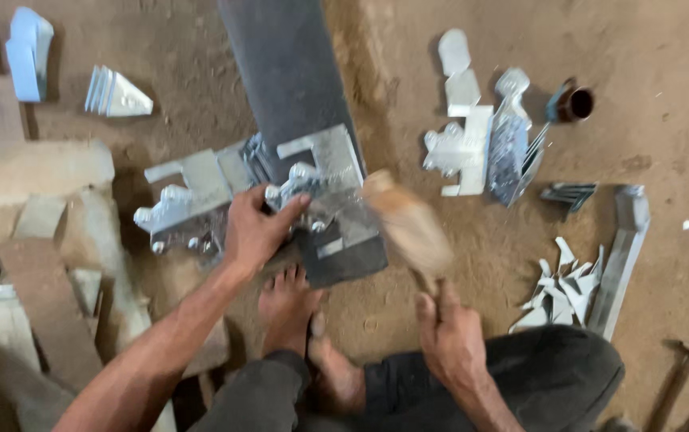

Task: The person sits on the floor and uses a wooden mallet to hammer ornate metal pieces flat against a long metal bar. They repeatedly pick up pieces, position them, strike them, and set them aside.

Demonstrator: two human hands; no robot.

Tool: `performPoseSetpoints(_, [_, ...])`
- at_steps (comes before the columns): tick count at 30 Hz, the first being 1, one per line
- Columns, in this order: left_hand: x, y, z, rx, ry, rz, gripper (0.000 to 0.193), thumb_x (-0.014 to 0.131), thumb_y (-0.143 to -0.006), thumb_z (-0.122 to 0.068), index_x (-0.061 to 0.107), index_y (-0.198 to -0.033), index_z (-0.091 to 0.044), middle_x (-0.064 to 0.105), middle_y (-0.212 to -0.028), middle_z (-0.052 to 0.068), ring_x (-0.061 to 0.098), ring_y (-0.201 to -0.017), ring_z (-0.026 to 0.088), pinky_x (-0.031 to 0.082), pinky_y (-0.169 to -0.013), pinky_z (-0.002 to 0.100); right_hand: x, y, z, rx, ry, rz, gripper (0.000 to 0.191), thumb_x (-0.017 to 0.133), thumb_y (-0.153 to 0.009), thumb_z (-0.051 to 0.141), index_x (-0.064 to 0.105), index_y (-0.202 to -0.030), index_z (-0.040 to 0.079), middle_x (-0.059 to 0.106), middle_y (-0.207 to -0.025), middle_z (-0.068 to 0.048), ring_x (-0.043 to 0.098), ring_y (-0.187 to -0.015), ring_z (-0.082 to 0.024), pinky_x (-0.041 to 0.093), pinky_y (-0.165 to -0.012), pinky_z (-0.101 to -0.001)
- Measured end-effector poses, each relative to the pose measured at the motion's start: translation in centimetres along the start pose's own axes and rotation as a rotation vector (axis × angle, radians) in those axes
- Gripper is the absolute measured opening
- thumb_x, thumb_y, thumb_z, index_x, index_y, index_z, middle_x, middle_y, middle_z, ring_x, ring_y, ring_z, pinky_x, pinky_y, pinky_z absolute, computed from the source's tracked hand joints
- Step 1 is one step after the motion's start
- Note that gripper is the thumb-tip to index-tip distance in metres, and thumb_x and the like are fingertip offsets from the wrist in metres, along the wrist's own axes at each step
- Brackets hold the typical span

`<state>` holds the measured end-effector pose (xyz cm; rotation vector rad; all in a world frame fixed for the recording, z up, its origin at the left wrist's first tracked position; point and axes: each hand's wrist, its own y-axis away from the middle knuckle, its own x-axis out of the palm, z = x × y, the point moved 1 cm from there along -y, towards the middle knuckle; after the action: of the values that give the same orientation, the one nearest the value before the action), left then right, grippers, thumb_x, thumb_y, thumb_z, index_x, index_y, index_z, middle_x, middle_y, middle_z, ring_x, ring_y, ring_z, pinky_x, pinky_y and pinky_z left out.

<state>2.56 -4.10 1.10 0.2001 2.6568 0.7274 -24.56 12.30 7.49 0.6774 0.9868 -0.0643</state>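
Wooden mallet (408, 228), blurred mid-swing, is clenched by its handle in the right hand (450, 336) at about 5 o'clock in the head view. Left hand (258, 228) sits just left of centre, fingers clamped over a shiny metal bracket (312, 188) w/ rounded studs, pinning it on a dark steel beam (296, 88) that runs up toward 12 o'clock. Mallet head is just right of those fingers, near touching distance.

Bare foot (287, 308) rests right below the beam's near end, at 6 o'clock.

More bright brackets lie at 9 o'clock beside the beam (188, 200), a second pile at 2 o'clock (480, 148), small cut triangles at 4 o'clock (564, 288), all on sandy dirt floor (664, 48).

Risks, as judged: a slightly off blow would land on the left fingertips, since they hold the piece so close to the strike spot. Bracket could skid or flip off the beam if hit off-centre. Toes sit under the beam edge, so a slipping part or glancing mallet may hit them. Sharp offcuts nearby could cut bare skin.
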Motion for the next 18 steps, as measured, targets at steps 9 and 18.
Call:
performPoseSetpoints(9, [-0.1, 1.0, -7.3, 0.185, 0.132, 0.136, 0.023, 0.072, -0.094, -0.015, 0.074, -0.112, -0.001, 0.080, -0.094, 0.007, 0.071, -0.084, 0.013, 0.057, -0.072, 0.031, 3.2, 5.0, -11.8, 0.261, 0.148, -0.006, 0.037, 0.057, -0.099, 0.041, 0.060, -0.092, 0.005, 0.067, -0.071, -0.029, 0.066, -0.080, -0.050, 0.049, -0.068, -0.0562])
performPoseSetpoints(18, [-6.5, 0.5, 0.4, 0.441, -0.581, -0.580, 0.075, 0.092, -0.080, -0.018, 0.056, -0.140, 0.006, 0.043, -0.130, 0.031, 0.052, -0.113, 0.040, 0.051, -0.087, 0.050, 3.0, 5.2, -11.9, 0.363, 0.052, 0.072, 0.041, 0.057, -0.098, 0.046, 0.060, -0.094, 0.006, 0.069, -0.080, -0.028, 0.067, -0.091, -0.047, 0.052, -0.075, -0.0537])
